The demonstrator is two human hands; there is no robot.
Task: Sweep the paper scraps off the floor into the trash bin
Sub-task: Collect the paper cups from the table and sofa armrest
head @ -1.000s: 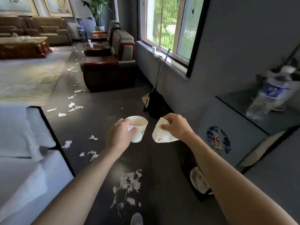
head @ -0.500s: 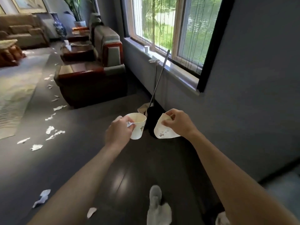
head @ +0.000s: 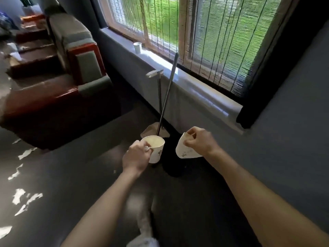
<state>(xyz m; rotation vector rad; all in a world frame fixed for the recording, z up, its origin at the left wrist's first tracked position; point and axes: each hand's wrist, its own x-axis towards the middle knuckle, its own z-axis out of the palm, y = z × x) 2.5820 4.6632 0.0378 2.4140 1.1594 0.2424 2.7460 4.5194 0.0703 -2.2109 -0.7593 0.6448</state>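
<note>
My left hand point(head: 136, 157) grips a white paper cup point(head: 156, 150), held upright with its mouth open to me. My right hand point(head: 199, 139) pinches a flattened white paper cup point(head: 185, 152) by its rim. Both are held over a black trash bin point(head: 171, 157) on the dark floor, between and just beyond my hands. Behind the bin a broom handle point(head: 168, 93) and a dustpan handle point(head: 159, 91) lean against the wall under the window; the dustpan's pan point(head: 151, 130) rests on the floor. White paper scraps point(head: 26, 198) lie scattered on the floor at the left.
A red-and-grey armchair point(head: 71, 73) stands at the left rear. The window sill point(head: 187, 86) runs along the right wall with a small paper cup point(head: 137, 47) on it. My foot in a light shoe point(head: 144, 229) shows at the bottom, blurred.
The view has advanced toward the window and the bin; the cabinet with the bottle and the scrap pile have dropped out of sight. Both hands hold their cups as before.
</note>
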